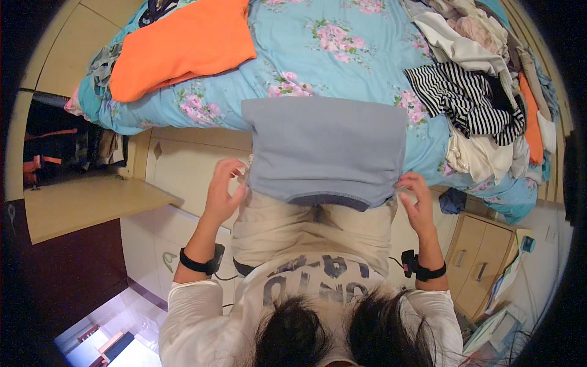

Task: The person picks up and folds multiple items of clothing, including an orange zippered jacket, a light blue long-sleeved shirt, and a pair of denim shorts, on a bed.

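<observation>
A grey-blue sweatshirt (330,147), folded into a rough rectangle, lies partly on the bed's near edge and partly over my lap. Its dark ribbed neckline (333,199) faces me. My left hand (226,189) is beside the sweatshirt's left edge, fingers curved and thumb held apart from them. At the opposite edge, the fingertips of my right hand (418,199) touch the cloth near the collar end, with the thumb spread away. Neither hand visibly grips the fabric.
A folded orange garment (183,49) lies on the blue floral bedding (306,61) at left. Clothes pile up at right, among them a black-and-white striped garment (461,98). An open cabinet door (98,199) juts out at left; a wooden drawer cabinet (478,263) stands at right.
</observation>
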{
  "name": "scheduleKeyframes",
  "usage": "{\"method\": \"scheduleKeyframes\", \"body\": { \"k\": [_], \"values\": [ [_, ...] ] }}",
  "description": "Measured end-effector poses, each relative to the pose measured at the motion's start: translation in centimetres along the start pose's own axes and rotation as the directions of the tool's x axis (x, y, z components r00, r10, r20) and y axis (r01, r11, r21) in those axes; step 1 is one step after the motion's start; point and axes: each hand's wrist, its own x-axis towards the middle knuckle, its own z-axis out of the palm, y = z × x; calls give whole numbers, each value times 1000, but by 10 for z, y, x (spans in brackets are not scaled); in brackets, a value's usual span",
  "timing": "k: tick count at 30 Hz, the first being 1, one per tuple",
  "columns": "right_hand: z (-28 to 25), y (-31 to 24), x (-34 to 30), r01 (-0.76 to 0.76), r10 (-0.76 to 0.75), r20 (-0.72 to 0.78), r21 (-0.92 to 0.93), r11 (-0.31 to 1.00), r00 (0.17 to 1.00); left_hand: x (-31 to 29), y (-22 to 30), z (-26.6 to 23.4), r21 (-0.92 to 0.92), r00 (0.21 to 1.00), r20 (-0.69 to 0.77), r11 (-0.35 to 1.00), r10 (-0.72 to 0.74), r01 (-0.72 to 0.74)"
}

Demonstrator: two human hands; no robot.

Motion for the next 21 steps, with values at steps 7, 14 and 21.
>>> {"method": "scheduleKeyframes", "body": {
  "k": [7,14,21],
  "values": [
    [20,25,-4,-443,415,157,325,835,896,12,0,24,-337,803,236,729,-547,596],
    [12,12,7,-513,423,290,467,721,858,13,7,8,-499,822,278,656,-498,566],
    [-39,-18,75,-422,347,241,549,722,906,92,38,-46,-744,921,-21,622,-389,245]
  ]
}}
